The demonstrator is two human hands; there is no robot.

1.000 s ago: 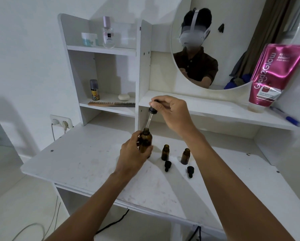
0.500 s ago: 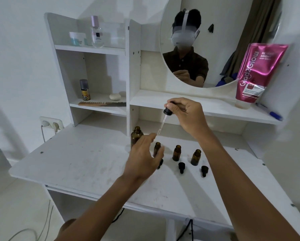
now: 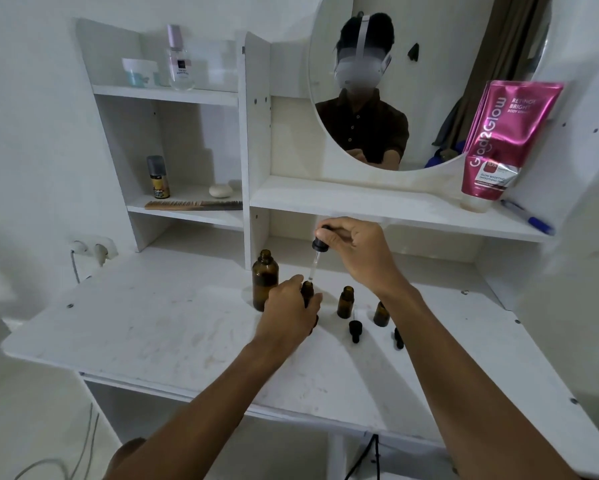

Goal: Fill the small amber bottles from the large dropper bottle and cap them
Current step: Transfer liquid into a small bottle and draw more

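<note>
The large amber bottle [image 3: 265,279] stands open and uncapped on the white desk [image 3: 159,327]. To its right my left hand [image 3: 291,311] grips the leftmost small amber bottle [image 3: 307,292]. My right hand [image 3: 355,249] pinches the black bulb of the glass dropper [image 3: 316,259], whose tip sits right at that bottle's mouth. Two more small amber bottles [image 3: 345,302] [image 3: 381,314] stand open further right. Two black caps [image 3: 355,330] [image 3: 398,337] lie in front of them; a third is mostly hidden under my left hand.
A low shelf [image 3: 395,211] overhangs just behind my right hand, with a pink tube [image 3: 499,143] and a blue pen [image 3: 530,220] on it. Left cubbies hold a comb [image 3: 192,205], a small spray can [image 3: 158,177] and jars. A round mirror [image 3: 412,81] hangs above. A wall socket [image 3: 92,247] sits at the left.
My left hand let go of the large bottle and took hold of the leftmost small bottle. My right hand carried the dropper from the large bottle's neck over to the small bottle's mouth.
</note>
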